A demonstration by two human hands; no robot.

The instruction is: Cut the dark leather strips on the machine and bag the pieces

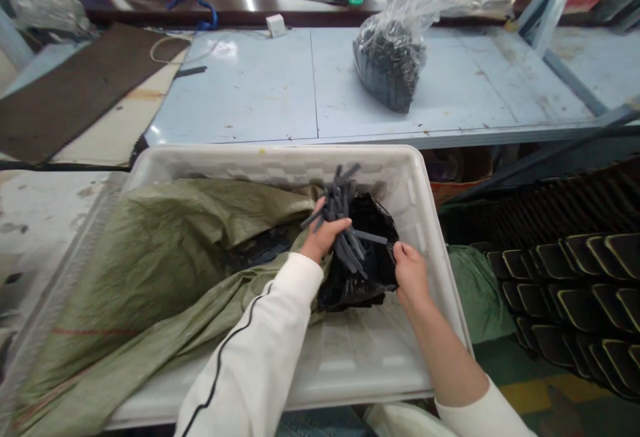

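As both forearms reach down into a white plastic tub (270,159), the left hand (325,237) closes around a loose bunch of dark grey strips (340,207), which fan out past the fingers just above a black plastic bag (375,237). The right hand (411,274) is half closed, its fingertips (399,249) pinching the edge of that bag. A green woven sack (150,244) lies beside the bag inside the tub. Beyond the tub, a clear bag (389,67) packed with dark strips sits on a pale blue table (240,84).
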